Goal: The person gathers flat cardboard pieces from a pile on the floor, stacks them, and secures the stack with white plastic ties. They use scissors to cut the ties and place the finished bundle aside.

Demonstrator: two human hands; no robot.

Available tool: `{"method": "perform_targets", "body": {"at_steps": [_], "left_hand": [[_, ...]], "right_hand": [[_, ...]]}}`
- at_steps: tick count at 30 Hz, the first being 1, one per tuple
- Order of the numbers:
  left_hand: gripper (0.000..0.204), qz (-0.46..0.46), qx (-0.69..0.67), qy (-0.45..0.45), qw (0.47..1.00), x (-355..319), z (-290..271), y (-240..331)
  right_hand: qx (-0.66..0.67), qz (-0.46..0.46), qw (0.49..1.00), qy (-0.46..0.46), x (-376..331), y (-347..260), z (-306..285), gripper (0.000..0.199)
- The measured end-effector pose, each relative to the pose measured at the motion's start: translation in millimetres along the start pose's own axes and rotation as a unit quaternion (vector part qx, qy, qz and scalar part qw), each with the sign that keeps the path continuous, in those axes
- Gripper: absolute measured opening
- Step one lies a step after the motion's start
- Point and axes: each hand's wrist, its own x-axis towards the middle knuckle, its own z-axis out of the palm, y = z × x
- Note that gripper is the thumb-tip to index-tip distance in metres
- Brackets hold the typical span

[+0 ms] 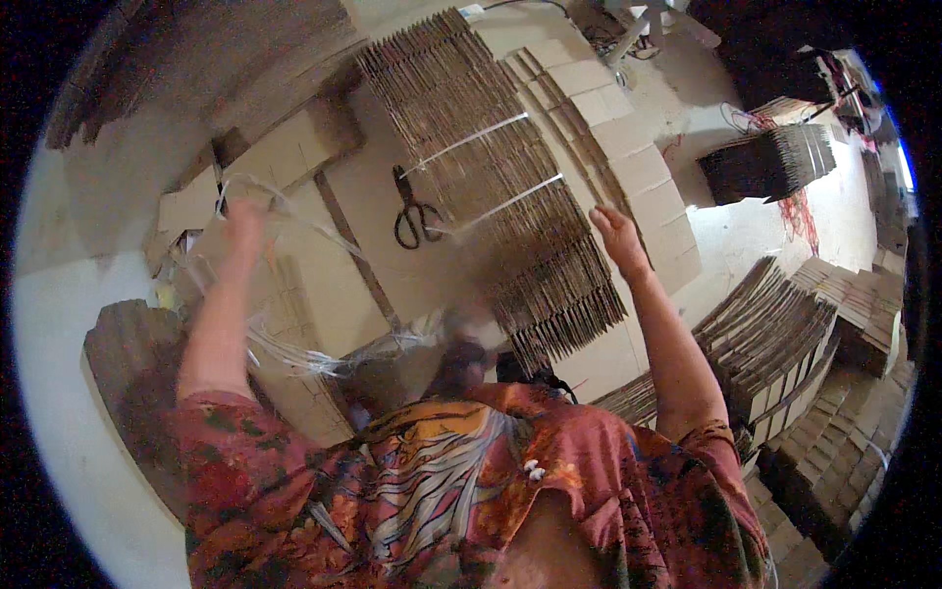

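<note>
A long bundle of corrugated cardboard pieces (471, 108), packed on edge, lies in front of me with two white straps (505, 199) across it. My right hand (620, 239) is at the bundle's right side, thumb apart, with nothing visible in it. Out to the left, my left hand (245, 218) is blurred by motion and appears closed on a thin translucent plastic strap (329, 228), which loops around the hand and trails toward the bundle. Black-handled scissors (416, 218) lie on cardboard between my left hand and the bundle.
Loose strapping (294, 355) bunches near my left forearm. Flat cardboard sheets (314, 147) spread at left; a row of cardboard pieces (643, 182) runs along the right. More cardboard stacks (770, 334) stand at lower right, and another bundle (765, 165) sits at far right.
</note>
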Motion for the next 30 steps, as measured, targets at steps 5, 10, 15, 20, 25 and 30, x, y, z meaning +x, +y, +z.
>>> {"method": "perform_targets", "body": {"at_steps": [5,10,15,20,25,30], "left_hand": [[0.065,-0.147,-0.125,-0.249,0.949,-110,159,102],[0.079,-0.237,-0.414,-0.294,0.828,-136,240,139],[0.099,-0.282,-0.445,-0.250,0.812,-121,239,176],[0.096,-0.225,-0.492,-0.330,0.774,-115,242,157],[0.079,-0.228,-0.543,-0.314,0.745,-160,204,197],[0.068,-0.232,-0.555,-0.294,0.743,-209,132,280]], "right_hand": [[-0.119,0.056,0.990,-0.043,49,-10,8,0.060],[-0.193,0.012,0.980,-0.040,113,15,36,0.060],[-0.060,0.137,0.983,-0.103,108,-22,68,0.072],[-0.030,0.115,0.981,-0.154,74,-54,55,0.066],[0.026,0.041,0.996,-0.075,12,-61,30,0.062],[-0.004,-0.040,0.999,0.013,-56,-99,-14,0.064]]}}
